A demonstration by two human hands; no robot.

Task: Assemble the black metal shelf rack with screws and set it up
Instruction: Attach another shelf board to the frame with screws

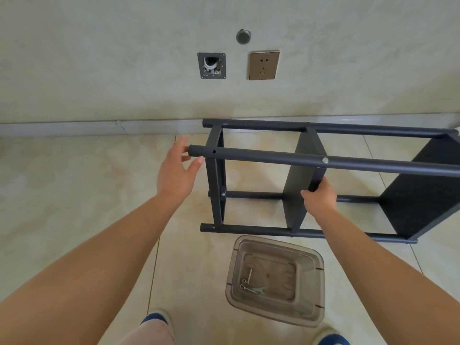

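Head view shows the black shelf rack [323,180] lying on its side on the tiled floor [74,183], close to the wall [124,70], its four tube legs running off to the right. Your left hand [175,174] sits at the end of the upper near tube [261,158], fingers loosely spread and only touching the tip, not wrapped round it. Your right hand [319,197] has its fingers curled round the edge of the middle shelf panel [302,185]. One hole near that tube's left end looks empty, so I judge the end frame is not yet fully screwed. Before you tip the rack upright, close your left hand properly on the tube and lift with both arms together. Mind the clear plastic bin [275,280] just beside the lower tube; it holds the screws [242,282] and small wrench [256,290].
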